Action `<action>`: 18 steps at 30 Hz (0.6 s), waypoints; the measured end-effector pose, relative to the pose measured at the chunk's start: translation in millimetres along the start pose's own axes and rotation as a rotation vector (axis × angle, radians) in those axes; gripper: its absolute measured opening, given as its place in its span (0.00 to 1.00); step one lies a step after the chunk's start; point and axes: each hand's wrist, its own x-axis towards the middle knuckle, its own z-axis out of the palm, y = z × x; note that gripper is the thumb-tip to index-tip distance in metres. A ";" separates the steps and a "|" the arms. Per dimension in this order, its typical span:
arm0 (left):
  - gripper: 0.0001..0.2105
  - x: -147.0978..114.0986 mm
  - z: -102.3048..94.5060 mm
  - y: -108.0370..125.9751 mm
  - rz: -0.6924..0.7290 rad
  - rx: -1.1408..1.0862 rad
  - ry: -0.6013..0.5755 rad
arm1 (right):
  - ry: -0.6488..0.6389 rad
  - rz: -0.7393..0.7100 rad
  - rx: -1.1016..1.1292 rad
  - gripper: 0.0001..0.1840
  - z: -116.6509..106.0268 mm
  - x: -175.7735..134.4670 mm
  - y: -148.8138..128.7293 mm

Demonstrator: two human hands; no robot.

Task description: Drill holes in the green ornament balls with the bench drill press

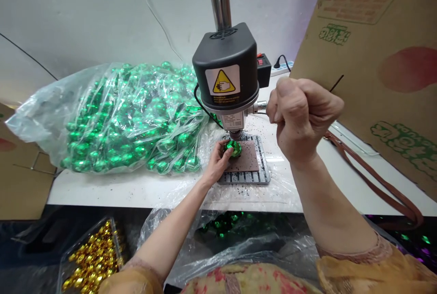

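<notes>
My left hand (219, 161) has its fingers and thumb closed around a shiny green faceted ball (234, 149). The ball sits on a brown board (246, 159) over the slotted metal base (264, 176), directly beneath the chuck (235, 134) of a small black drill press (225, 64). To the right of the machine head, my right hand (300, 114) is raised in a fist around the drill press's feed lever. Most of that lever is hidden by the fingers; its metal hub (261, 107) shows beside them. Dark shavings are scattered over the board and base.
A big clear bag of green balls (133, 121) lies on the white table (119, 194) at left. Cardboard boxes (362, 71) stand at right and far left. A brown strap (375, 185) hangs over the edge. Gold balls (95, 257) fill a clear container below.
</notes>
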 end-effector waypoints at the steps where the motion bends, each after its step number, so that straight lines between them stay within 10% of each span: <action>1: 0.25 -0.6 0.4 0.4 0.003 0.018 0.001 | 0.000 -0.010 0.020 0.27 0.6 0.2 -0.4; 18: 0.22 -12.3 18.9 8.0 0.081 0.232 0.055 | -0.016 -0.051 0.034 0.28 -3.2 -6.5 1.8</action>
